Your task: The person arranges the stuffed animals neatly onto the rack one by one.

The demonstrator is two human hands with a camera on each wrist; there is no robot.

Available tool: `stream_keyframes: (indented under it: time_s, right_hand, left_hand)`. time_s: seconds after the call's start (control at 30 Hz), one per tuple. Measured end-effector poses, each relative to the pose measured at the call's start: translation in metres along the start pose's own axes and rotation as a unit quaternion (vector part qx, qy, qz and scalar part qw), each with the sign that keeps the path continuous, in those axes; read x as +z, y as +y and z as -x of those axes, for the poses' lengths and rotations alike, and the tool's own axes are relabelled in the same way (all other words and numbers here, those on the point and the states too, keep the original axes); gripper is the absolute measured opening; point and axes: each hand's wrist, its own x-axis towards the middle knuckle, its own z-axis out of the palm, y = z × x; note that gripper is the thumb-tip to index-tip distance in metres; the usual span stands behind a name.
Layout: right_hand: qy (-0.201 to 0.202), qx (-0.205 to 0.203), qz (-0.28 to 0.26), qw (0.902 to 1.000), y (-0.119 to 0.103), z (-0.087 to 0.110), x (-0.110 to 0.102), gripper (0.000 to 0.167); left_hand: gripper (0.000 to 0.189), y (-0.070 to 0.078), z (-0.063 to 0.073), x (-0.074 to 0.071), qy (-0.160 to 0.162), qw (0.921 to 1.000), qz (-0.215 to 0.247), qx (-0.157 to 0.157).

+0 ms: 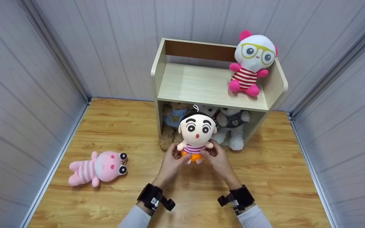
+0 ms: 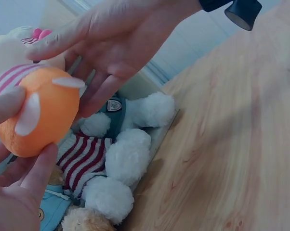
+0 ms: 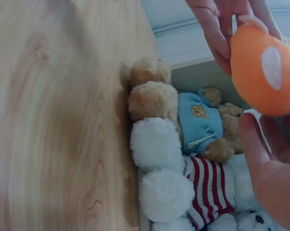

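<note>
A boy-faced plush doll (image 1: 197, 131) with black hair, a striped shirt and orange shorts is held upright between both hands, in front of the shelf. My left hand (image 1: 172, 161) grips its lower body on one side, thumb in front and fingers behind. On the other side my right hand (image 1: 218, 160) holds it the same way. Seen from below in the left wrist view, the orange shorts (image 2: 46, 115) sit between left thumb and fingers (image 2: 36, 178). The right wrist view shows the shorts (image 3: 260, 72) near the right hand (image 3: 275, 178); the doll's face is hidden there.
A small wooden shelf (image 1: 198, 82) stands by the back wall. A panda plush with glasses (image 1: 247, 71) sits on its top right. Below are a brown bear (image 3: 198, 120) in blue and white plush dogs (image 1: 233, 126). A pink plush (image 1: 100, 167) lies on the floor at left.
</note>
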Motion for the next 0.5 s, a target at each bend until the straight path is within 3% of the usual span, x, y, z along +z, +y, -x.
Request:
stream_keyframes:
  time_s: [0.27, 0.5]
  right_hand:
    - [0.008, 0.008, 0.001, 0.9999, 0.0007, -0.0006, 0.0058, 0.051]
    - [0.039, -0.023, 0.007, 0.999, -0.0052, -0.003, 0.002, 0.045]
  left_hand:
    - [0.052, -0.0007, -0.001, 0.0021, 0.014, 0.9999, -0.003, 0.007]
    - [0.058, 0.0042, -0.0006, 0.0019, -0.012, 0.9998, 0.009, 0.012]
